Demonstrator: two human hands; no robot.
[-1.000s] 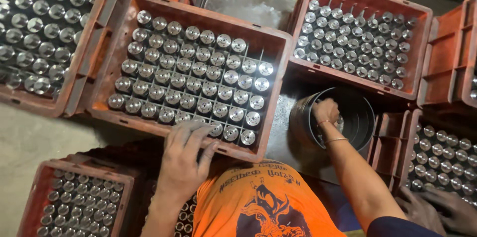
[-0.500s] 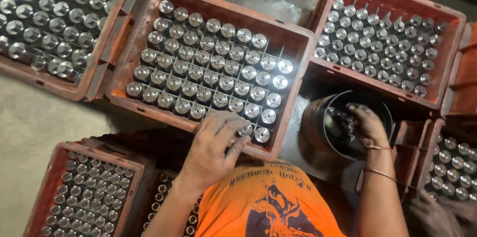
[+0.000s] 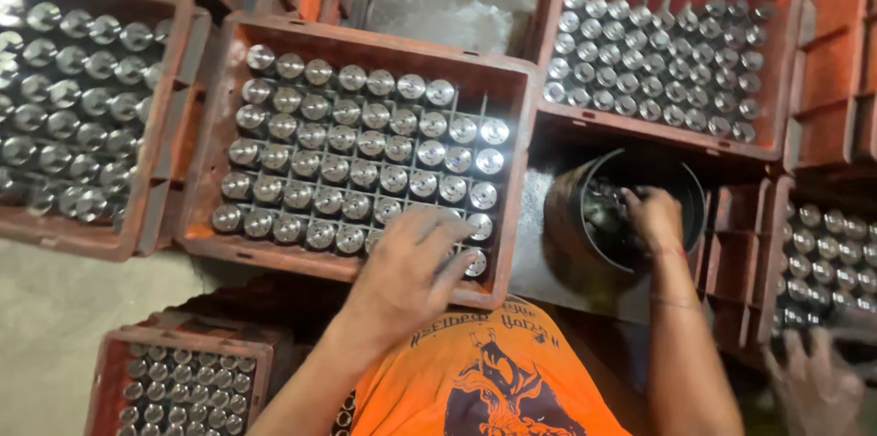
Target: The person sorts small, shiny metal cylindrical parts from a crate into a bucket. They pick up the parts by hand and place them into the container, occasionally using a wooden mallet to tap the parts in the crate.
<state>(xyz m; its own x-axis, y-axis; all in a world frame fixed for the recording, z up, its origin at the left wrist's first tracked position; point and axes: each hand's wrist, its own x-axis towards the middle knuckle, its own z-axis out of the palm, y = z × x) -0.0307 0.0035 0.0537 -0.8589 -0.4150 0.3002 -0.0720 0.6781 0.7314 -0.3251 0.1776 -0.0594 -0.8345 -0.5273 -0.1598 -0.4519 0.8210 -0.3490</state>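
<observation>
- From the head view, the left hand (image 3: 411,271) lies palm down over the near right corner of the middle crate (image 3: 219,139), its fingers loosely spread over the tops of the shiny metal cylinders (image 3: 365,143) standing in the grid. The hand covers several of them, so I cannot tell if its grip has caught one.
- The right hand (image 3: 653,217) reaches down into the dark round bucket (image 3: 566,226) just right of that crate. Its fingers curl inside among dim metal pieces; the grip looks pressed together, but what it pinches is lost in shadow.
- Blur smears both hands, the left more so.
- An orange shirt (image 3: 484,372) fills the bottom middle and hides the crate's near edge.
- Another full crate (image 3: 776,61) sits behind the bucket. The crate at far left (image 3: 137,217), the one at lower left (image 3: 110,363) and one at the right edge (image 3: 763,262) are all cut off by the frame.
- At the bottom right, someone else's hand (image 3: 813,381) shows, blurred and partly cropped.
</observation>
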